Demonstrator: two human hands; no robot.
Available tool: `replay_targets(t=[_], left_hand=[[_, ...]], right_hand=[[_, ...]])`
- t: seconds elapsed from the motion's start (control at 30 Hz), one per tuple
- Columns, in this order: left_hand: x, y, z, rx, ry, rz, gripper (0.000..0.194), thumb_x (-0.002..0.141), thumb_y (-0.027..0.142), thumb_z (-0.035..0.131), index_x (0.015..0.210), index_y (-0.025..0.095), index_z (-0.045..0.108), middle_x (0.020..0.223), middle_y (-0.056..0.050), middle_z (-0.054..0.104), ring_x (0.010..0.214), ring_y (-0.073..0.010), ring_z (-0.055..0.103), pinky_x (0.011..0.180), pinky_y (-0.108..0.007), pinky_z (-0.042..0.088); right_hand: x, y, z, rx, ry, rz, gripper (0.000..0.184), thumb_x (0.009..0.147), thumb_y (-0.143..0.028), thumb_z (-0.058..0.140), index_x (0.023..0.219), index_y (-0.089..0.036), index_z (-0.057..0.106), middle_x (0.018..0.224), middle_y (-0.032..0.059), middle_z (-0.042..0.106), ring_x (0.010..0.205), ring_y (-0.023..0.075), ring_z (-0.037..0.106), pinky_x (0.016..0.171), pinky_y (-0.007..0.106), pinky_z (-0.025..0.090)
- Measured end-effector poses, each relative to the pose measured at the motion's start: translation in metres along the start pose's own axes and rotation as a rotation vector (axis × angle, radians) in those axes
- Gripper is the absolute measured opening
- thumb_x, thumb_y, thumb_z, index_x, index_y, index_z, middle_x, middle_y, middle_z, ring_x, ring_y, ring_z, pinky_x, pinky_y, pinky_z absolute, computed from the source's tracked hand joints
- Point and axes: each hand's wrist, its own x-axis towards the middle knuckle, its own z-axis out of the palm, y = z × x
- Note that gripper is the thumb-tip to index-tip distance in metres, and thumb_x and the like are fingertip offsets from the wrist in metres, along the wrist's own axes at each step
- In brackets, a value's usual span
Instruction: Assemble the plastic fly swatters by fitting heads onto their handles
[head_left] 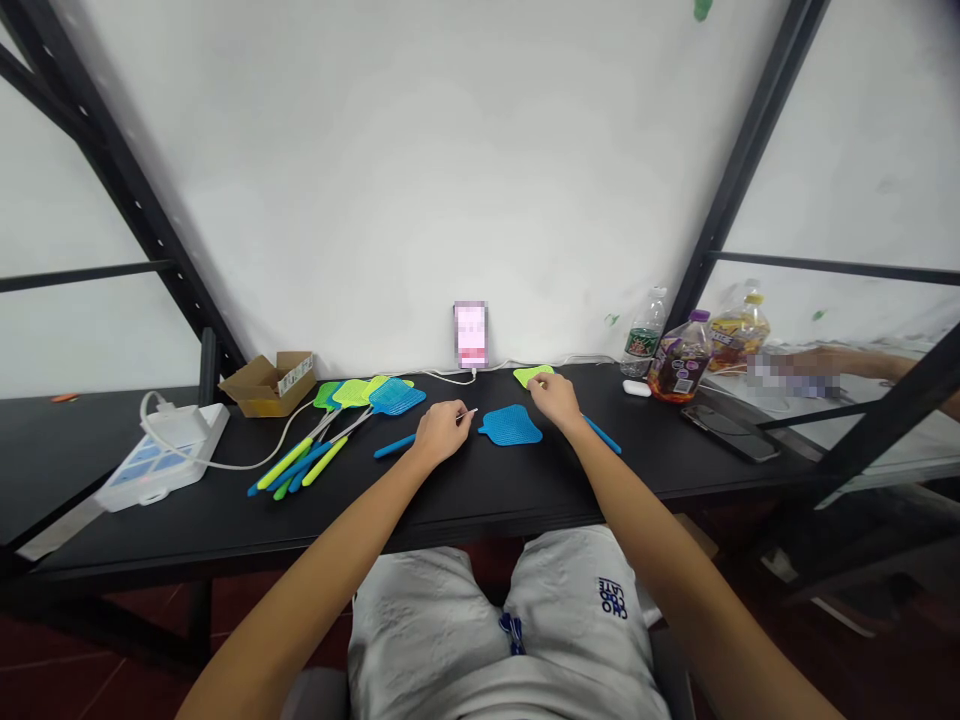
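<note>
My left hand (444, 432) is closed around the thin rod of a blue fly swatter handle (394, 446). The rod's pale tip pokes out past my fingers, towards a loose blue fly swatter head (511, 425) that lies flat on the table between my hands. Farther back, my right hand (556, 398) has its fingers curled onto the near edge of a yellow-green fly swatter head (532, 376). Another blue handle (602, 435) lies beside my right wrist, partly hidden by it. To the left is a pile of fly swatters (330, 430) in blue, green and yellow-green, heads pointing away.
A phone (471, 335) leans on the wall, its cable along the back. Left stand an open cardboard box (274, 385) and a white case (161, 460) with a charger. Right are a clear bottle (643, 335), a purple-capped bottle (681, 358), a white earphone case (637, 388) and a dark phone (729, 433).
</note>
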Motion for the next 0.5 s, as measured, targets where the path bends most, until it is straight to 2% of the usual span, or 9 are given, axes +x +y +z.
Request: replay_targets(t=[0.07,0.2,0.27,0.4,0.5], left_hand=[[-0.001,0.001,0.001,-0.002,0.031,0.081,0.024,0.094,0.034,0.047,0.087,0.020,0.066,0.088,-0.006,0.069,0.082,-0.0197,0.062,0.069,-0.029,0.043],[-0.005,0.005,0.001,-0.050,0.079,0.257,0.027,0.098,0.030,0.041,0.100,0.019,0.066,0.095,-0.007,0.066,0.087,-0.0182,0.061,0.078,-0.029,0.045],[-0.006,0.008,0.001,-0.085,0.069,0.315,0.028,0.099,0.030,0.039,0.102,0.019,0.065,0.095,-0.007,0.064,0.087,-0.0176,0.060,0.080,-0.030,0.046],[-0.007,0.011,0.001,-0.156,0.042,0.377,0.028,0.099,0.030,0.038,0.104,0.019,0.064,0.094,-0.006,0.062,0.087,-0.0169,0.059,0.080,-0.029,0.046],[-0.006,0.011,0.001,-0.165,0.061,0.361,0.026,0.099,0.031,0.040,0.106,0.020,0.063,0.096,-0.006,0.062,0.089,-0.0172,0.060,0.083,-0.030,0.047]], right_hand=[[-0.004,-0.005,0.000,0.071,-0.070,-0.050,0.025,0.084,-0.036,0.054,0.075,-0.017,0.069,0.068,0.0053,0.066,0.068,0.0176,0.061,0.063,0.025,0.043],[-0.018,-0.015,0.009,0.371,-0.477,-0.180,0.038,0.087,-0.053,0.052,0.081,-0.017,0.065,0.058,-0.0005,0.059,0.046,0.0108,0.049,0.047,0.022,0.038],[-0.024,-0.019,0.014,0.441,-0.607,-0.240,0.041,0.088,-0.055,0.052,0.079,-0.016,0.063,0.059,-0.0008,0.059,0.041,0.0088,0.046,0.044,0.021,0.037],[-0.029,-0.022,0.018,0.488,-0.684,-0.310,0.041,0.089,-0.053,0.052,0.072,-0.016,0.059,0.059,-0.0009,0.059,0.042,0.0071,0.046,0.044,0.019,0.037],[-0.027,-0.023,0.018,0.523,-0.666,-0.275,0.038,0.088,-0.050,0.053,0.070,-0.017,0.057,0.057,-0.0021,0.056,0.043,0.0074,0.045,0.044,0.019,0.035]])
